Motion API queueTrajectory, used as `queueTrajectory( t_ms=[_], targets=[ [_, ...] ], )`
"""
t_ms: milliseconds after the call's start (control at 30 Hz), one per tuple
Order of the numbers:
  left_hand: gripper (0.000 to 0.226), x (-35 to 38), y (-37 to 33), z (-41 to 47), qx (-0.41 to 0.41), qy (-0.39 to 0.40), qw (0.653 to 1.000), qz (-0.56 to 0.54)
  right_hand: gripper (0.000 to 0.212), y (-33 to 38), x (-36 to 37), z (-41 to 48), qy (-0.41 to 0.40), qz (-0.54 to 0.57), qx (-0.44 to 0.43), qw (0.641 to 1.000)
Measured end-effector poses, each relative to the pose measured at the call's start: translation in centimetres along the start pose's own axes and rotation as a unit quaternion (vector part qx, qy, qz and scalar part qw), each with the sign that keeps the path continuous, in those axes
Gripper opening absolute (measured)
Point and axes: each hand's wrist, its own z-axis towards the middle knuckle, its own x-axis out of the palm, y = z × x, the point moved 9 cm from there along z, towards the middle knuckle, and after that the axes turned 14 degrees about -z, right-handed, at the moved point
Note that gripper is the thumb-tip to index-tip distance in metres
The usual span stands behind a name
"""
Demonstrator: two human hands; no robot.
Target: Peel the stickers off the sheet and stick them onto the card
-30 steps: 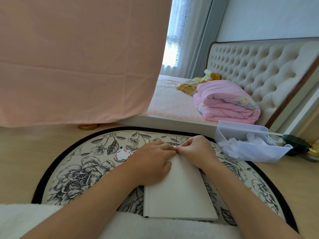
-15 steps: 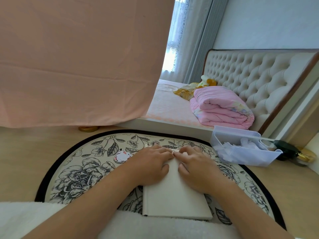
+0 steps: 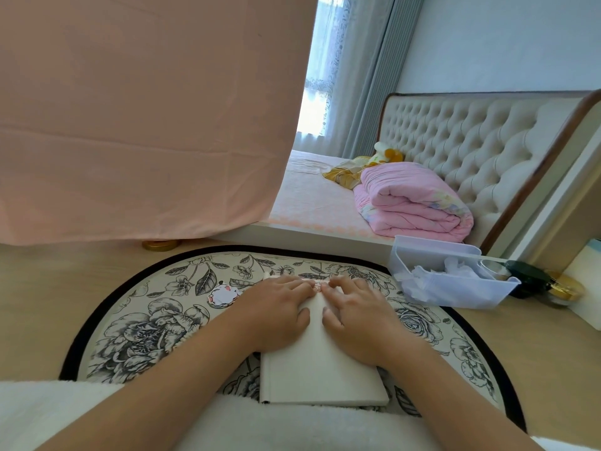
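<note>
Hands flat on the white rectangular card (image 3: 320,372), fingertips meeting near its far edge.

My left hand (image 3: 276,315) and my right hand (image 3: 357,317) both lie palm down with fingers straight, pressing on the card and gripping nothing. The card rests on the round grey-floral rug (image 3: 146,320) just in front of me. A small pinkish sticker (image 3: 318,287) shows on the card between my fingertips. A white cat-shaped sticker (image 3: 223,294) lies on the rug beside my left hand.

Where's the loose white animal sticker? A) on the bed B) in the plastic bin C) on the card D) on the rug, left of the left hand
D: the animal sticker lies on the rug, just left of the left hand, off the card.
</note>
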Motion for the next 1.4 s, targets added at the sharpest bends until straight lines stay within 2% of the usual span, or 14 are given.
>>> queueTrajectory(
  t_ms=[233,400,500,767,1000,1133,1267,1400],
  targets=[
    [0.054,0.6,-0.1,0.2,0.007,0.054,0.996,0.066,0.058,-0.1,-0.1,-0.1,-0.001,-0.004,0.001,1.0],
    [0.06,0.4,-0.1,0.2,0.013,0.05,0.997,0.054,0.061,-0.4,0.5,0.9,0.036,0.011,-0.004,0.999],
    [0.054,0.4,-0.5,0.0,0.01,0.044,0.997,0.069,0.061,-0.5,0.4,1.0,0.035,0.02,-0.005,0.999],
    [0.055,0.5,-0.5,-0.4,-0.015,0.059,0.996,0.07,0.059,-0.9,0.3,-0.7,0.009,0.017,0.002,1.0],
    [0.053,-0.1,-0.6,-0.4,0.024,0.017,0.999,0.025,0.057,-1.1,0.4,-1.3,-0.001,0.019,0.003,1.0],
    [0.064,-0.8,-1.2,-0.6,0.05,-0.011,0.999,0.0,0.058,-0.7,0.2,-0.9,0.009,0.015,-0.003,1.0],
    [0.062,-0.8,-1.1,-0.6,0.038,-0.024,0.999,-0.001,0.052,-0.9,-0.3,-0.9,-0.008,0.013,0.0,1.0],
    [0.072,-1.1,-0.2,-0.9,0.02,-0.043,0.998,0.048,0.047,-1.3,-0.4,-1.2,-0.021,0.02,0.004,1.0]
  ],
)
